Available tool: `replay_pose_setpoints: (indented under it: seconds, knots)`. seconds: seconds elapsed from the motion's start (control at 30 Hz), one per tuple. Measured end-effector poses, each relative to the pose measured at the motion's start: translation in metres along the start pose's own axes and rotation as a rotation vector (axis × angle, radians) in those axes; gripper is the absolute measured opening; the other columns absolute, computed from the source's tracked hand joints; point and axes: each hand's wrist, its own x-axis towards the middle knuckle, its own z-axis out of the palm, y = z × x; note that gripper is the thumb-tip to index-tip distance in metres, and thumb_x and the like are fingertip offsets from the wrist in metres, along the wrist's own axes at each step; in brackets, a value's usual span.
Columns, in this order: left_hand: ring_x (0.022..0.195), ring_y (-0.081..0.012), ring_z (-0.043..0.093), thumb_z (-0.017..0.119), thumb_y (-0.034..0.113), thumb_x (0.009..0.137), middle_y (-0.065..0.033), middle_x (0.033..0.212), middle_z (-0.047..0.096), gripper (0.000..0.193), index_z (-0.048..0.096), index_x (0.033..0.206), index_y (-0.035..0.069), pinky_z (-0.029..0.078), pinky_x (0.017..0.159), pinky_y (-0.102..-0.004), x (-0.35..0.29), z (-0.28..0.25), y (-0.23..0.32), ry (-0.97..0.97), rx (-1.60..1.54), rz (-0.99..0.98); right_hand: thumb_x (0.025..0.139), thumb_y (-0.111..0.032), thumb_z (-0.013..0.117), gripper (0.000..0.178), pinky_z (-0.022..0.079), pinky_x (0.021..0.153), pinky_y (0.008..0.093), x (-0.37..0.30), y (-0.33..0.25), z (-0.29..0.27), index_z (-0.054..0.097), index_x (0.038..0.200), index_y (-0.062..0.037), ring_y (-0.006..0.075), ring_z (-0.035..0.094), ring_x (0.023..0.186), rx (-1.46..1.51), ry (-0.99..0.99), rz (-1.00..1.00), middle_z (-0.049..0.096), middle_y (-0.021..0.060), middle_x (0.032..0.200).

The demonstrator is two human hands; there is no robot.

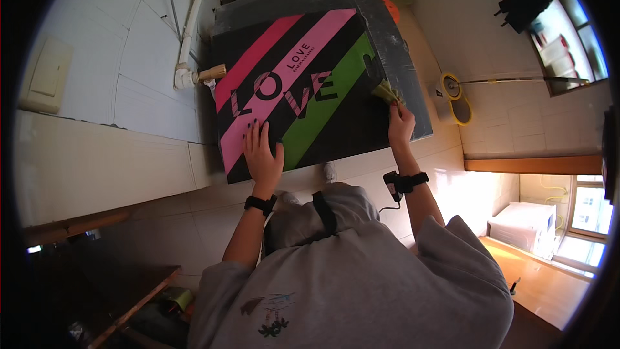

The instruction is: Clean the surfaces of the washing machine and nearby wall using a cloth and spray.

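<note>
Grey shirt (374, 271); cloth (385, 92) jutting from right fingers (395, 116), panel (349, 115) under left fingers (256, 137).

From my distant seat I am seeing the striped board (297, 90) looking like smooth card with a faint sheen. The tabletop (397, 52) is showing a rough, scuffed, dusty-looking finish. The crumpled rag (385, 92) is looking like soft, matt cloth, and the shirt (361, 271) is appearing as matt fabric. The pipe (192, 19) is resembling smooth plastic, its valve (213, 73) brassy metal. The counter (536, 284) is gleaming like glossy wood.
</note>
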Motion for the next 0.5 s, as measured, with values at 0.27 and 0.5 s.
replay_pose_setpoints:
  seconds: [0.27,0.5]
  knots:
    - [0.122,-0.0369,0.042,0.046,0.009,0.090,-0.0216,0.128,0.046,0.041,0.040,0.130,-0.001,0.034,0.100,-0.0424,0.008,-0.025,-0.025,0.193,-0.485,-0.087,0.092,-0.029,0.049,0.037,0.023,0.107,0.0504,-0.102,0.008,0.127,0.051,0.125,-0.0118,0.0359,0.031,0.132,-0.320,-0.750,-1.243,0.038,0.0197,0.139]
    - [0.123,-0.0365,0.041,0.049,0.014,0.089,-0.0209,0.131,0.044,0.047,0.037,0.132,-0.001,0.032,0.102,-0.0415,-0.003,-0.019,-0.022,0.138,-0.354,-0.159,0.091,-0.054,0.035,0.057,0.006,0.108,0.0591,-0.027,-0.021,0.161,0.029,0.142,-0.0295,0.0336,0.011,0.139,-0.889,-0.926,-1.369,0.016,0.0116,0.151]
